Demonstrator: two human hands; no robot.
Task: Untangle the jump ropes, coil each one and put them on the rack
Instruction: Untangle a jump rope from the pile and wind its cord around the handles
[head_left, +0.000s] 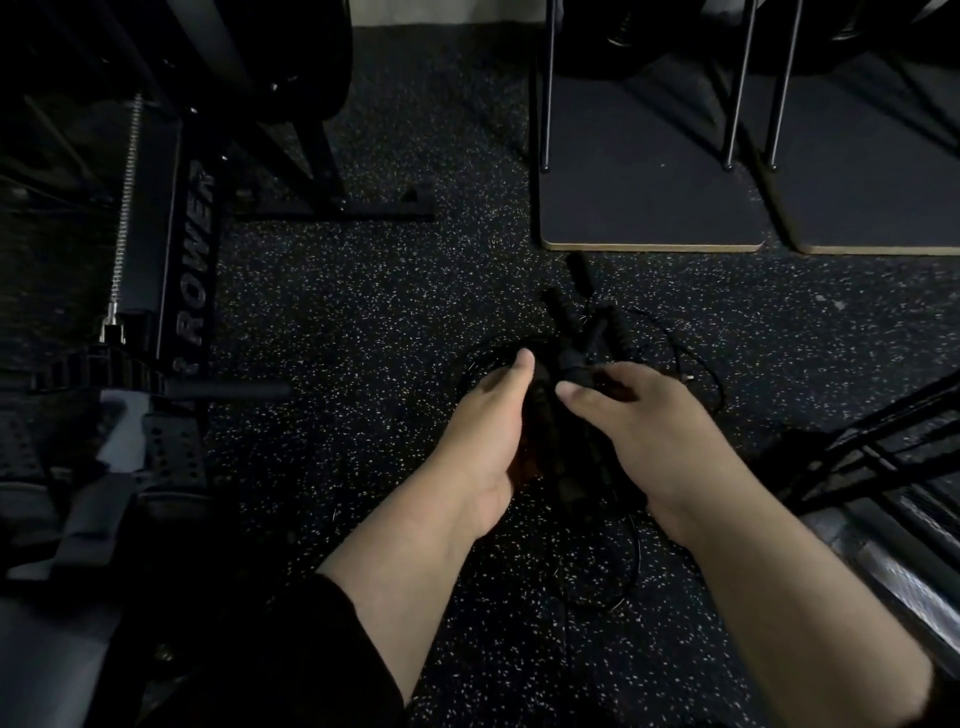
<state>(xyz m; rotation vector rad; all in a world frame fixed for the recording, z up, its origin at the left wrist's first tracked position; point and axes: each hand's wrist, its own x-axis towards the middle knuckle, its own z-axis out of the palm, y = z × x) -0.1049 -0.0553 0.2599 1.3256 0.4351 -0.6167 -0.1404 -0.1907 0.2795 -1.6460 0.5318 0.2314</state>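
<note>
A tangle of black jump ropes (582, 332) lies on the speckled rubber floor, with several black handles sticking up and thin cords looping out to the right and toward me. My left hand (493, 421) cups the left side of the bundle with its thumb up over it. On the bundle's right side my right hand (644, 421) grips the handles and cords, fingers curled under. The part of the bundle between my palms is hidden. A black metal rack (878, 447) slants in at the right edge.
A black rower (192, 270) with its chain, footrests and handle fills the left side. Two dark boards on thin metal legs (649, 208) stand on the floor beyond the ropes. A black frame foot (358, 208) lies ahead left.
</note>
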